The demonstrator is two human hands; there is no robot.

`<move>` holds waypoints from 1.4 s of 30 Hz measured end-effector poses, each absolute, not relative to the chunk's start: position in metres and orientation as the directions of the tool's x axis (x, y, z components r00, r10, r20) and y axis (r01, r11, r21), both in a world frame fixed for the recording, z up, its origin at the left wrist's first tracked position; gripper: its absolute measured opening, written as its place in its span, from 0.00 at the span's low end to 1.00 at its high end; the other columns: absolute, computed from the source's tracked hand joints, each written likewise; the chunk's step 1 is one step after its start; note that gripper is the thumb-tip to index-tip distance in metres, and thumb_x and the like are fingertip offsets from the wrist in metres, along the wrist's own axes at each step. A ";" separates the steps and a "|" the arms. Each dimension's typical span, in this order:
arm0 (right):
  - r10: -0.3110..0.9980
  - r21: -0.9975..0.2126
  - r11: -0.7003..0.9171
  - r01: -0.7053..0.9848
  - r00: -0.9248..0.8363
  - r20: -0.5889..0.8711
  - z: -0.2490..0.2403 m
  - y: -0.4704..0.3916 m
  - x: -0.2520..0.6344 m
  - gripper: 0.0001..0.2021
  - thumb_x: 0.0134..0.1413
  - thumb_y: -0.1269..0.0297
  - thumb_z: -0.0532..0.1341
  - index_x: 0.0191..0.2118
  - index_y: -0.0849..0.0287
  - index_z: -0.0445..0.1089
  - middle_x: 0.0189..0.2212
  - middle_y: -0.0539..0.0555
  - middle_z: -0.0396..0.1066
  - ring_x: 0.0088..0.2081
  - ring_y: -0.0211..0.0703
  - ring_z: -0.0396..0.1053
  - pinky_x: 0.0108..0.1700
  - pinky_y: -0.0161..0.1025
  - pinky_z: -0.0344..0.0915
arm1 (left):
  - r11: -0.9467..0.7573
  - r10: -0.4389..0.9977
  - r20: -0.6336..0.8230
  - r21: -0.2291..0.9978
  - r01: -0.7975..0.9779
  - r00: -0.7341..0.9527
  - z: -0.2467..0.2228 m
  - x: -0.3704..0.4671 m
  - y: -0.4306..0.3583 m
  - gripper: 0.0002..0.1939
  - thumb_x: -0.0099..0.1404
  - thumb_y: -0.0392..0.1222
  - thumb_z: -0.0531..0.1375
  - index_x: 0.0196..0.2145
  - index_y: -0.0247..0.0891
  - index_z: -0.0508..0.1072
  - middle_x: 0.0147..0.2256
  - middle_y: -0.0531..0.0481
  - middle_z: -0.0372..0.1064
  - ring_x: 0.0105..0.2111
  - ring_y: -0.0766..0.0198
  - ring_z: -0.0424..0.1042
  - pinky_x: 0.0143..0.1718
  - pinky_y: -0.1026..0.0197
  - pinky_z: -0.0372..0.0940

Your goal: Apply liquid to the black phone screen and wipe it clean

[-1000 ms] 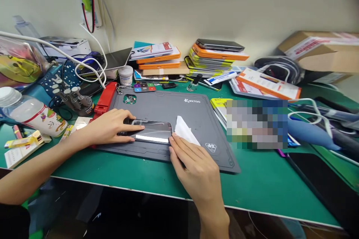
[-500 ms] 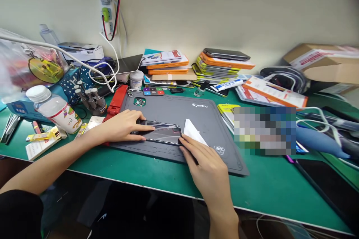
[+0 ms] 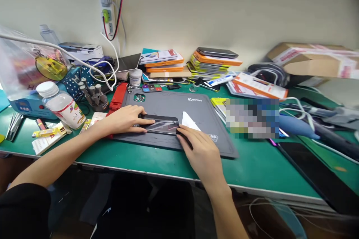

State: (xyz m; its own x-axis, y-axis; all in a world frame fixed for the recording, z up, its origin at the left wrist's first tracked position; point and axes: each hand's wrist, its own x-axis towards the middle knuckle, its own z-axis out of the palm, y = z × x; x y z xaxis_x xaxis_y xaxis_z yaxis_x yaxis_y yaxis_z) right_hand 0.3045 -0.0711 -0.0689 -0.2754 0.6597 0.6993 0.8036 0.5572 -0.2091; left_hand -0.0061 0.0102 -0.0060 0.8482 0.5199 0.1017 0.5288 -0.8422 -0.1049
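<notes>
A black smartphone [image 3: 163,126] with a glossy, reflecting screen lies lengthwise across a dark grey work mat [image 3: 168,104]. My left hand [image 3: 129,120] grips its left end, the thumb and forefinger reaching onto the phone. At the opposite end, the fingers of my right hand [image 3: 201,150] close around the right edge. Parts of both phone ends are hidden under my fingers. A folded white tissue or paper [image 3: 190,121] rests on the mat just beyond my right fingertips. Small screws [image 3: 139,98] sit in the mat's upper-left recess, near a red strip [image 3: 119,96].
On the left stand a drink bottle [image 3: 66,108] and a screwdriver holder [image 3: 97,101]. Stacked boxes [image 3: 214,61] line the wall. A blurred patch [image 3: 252,119] covers something at right, near a dark phone-like slab [image 3: 311,171]. The green table's front edge [image 3: 134,170] runs before me.
The camera view has shifted a little, moving the table's right side up and left in the picture. Both hands keep their hold on the phone, with little visible movement on the mat.
</notes>
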 end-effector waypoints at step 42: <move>0.770 -0.275 0.495 0.824 -0.270 0.578 -0.073 -0.069 0.304 0.21 0.79 0.61 0.53 0.67 0.61 0.73 0.63 0.59 0.77 0.65 0.54 0.73 0.65 0.57 0.69 | -0.860 0.507 0.149 0.153 0.487 0.849 -0.003 -0.008 0.022 0.24 0.79 0.57 0.57 0.66 0.49 0.76 0.57 0.38 0.68 0.56 0.52 0.71 0.62 0.49 0.68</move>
